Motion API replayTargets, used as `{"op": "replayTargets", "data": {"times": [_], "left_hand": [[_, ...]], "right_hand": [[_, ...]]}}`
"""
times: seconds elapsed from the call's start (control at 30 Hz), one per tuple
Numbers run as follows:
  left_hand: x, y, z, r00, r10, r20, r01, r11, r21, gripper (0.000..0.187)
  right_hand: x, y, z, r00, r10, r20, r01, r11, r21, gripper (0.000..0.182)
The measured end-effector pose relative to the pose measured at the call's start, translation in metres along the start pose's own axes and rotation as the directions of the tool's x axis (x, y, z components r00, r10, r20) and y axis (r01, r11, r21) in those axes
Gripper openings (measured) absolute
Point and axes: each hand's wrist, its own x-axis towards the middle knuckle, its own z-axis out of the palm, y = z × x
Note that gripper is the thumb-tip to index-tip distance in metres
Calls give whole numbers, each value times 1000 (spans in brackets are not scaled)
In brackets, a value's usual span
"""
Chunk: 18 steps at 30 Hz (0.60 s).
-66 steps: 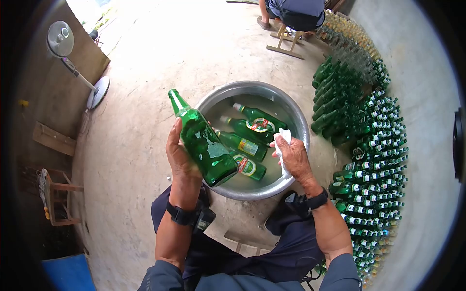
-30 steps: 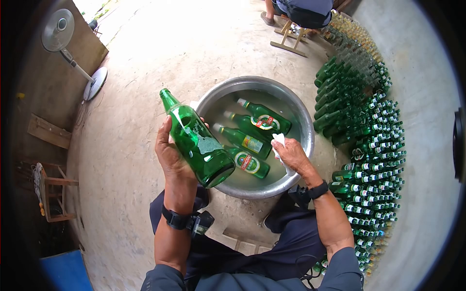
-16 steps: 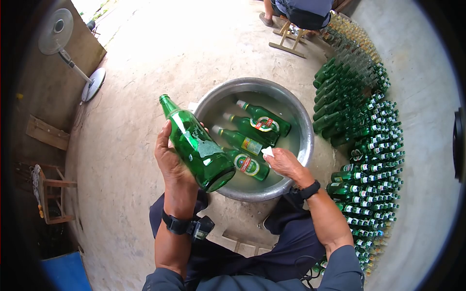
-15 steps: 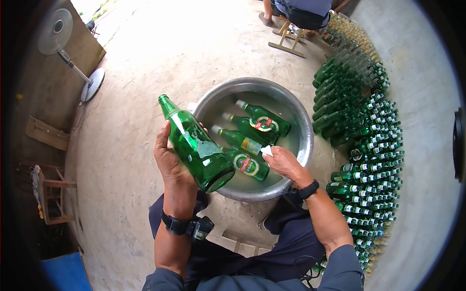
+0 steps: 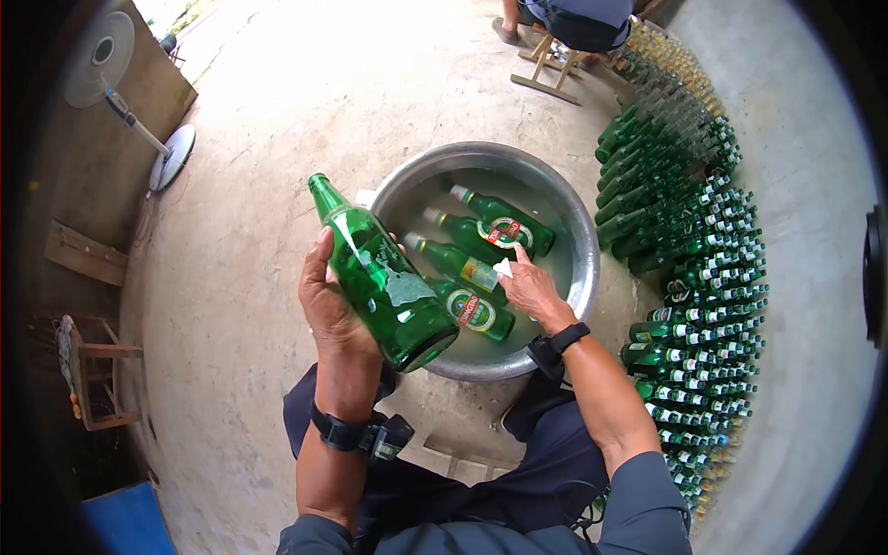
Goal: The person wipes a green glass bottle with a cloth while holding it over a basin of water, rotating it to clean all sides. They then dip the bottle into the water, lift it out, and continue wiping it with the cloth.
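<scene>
My left hand (image 5: 326, 301) is wrapped round a green glass beer bottle (image 5: 370, 264), its neck up to the left and its base toward the lower right. Pale, ragged label residue clings to the bottle's side. Over the metal basin (image 5: 588, 259), my right hand (image 5: 536, 291) pinches a small white scrap (image 5: 503, 268), probably paper, with a finger stretched forward. Several green bottles lie side by side in the cloudy water, including a labelled beer bottle (image 5: 474, 310) nearest me and another labelled bottle (image 5: 507, 227) farther off. The right hand partly covers the bottles below it.
Rows of green bottles (image 5: 703, 314) stand along the wall on the right. At the far side a person (image 5: 583, 18) sits on a wooden stool (image 5: 548, 74). A standing fan (image 5: 171, 157) and a wooden chair (image 5: 106, 351) are on the left.
My left hand and its bottle have shifted slightly right. My right hand has moved slightly up, with a finger now stretched out while it keeps the white scrap.
</scene>
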Motion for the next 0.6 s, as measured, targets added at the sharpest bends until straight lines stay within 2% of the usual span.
{"op": "replayTargets", "data": {"times": [0.17, 0.33, 0.47, 0.53, 0.57, 0.6], "left_hand": [[-2, -3, 2, 999, 2, -54, -1, 1000, 25, 45], [4, -13, -5, 998, 0, -59, 3, 999, 47, 45], [3, -19, -2, 999, -9, -32, 10, 999, 34, 44], [4, -21, -4, 999, -43, -8, 43, 998, 47, 43], [2, -23, -2, 1000, -16, -4, 16, 997, 74, 42], [2, -24, -3, 1000, -11, -2, 12, 997, 75, 42]], "right_hand": [[2, 13, 11, 999, -35, -12, 35, 999, -21, 31], [-1, 1, 5, 999, 2, 38, 0, 999, -42, 34], [2, 5, 2, 1000, -24, 6, 24, 1000, -4, 35], [3, 4, -3, 995, 29, 92, -31, 999, 27, 37], [-2, 2, -2, 997, -39, -63, 45, 995, 95, 37], [-2, -6, -10, 997, -43, -65, 50, 994, 95, 37]]}}
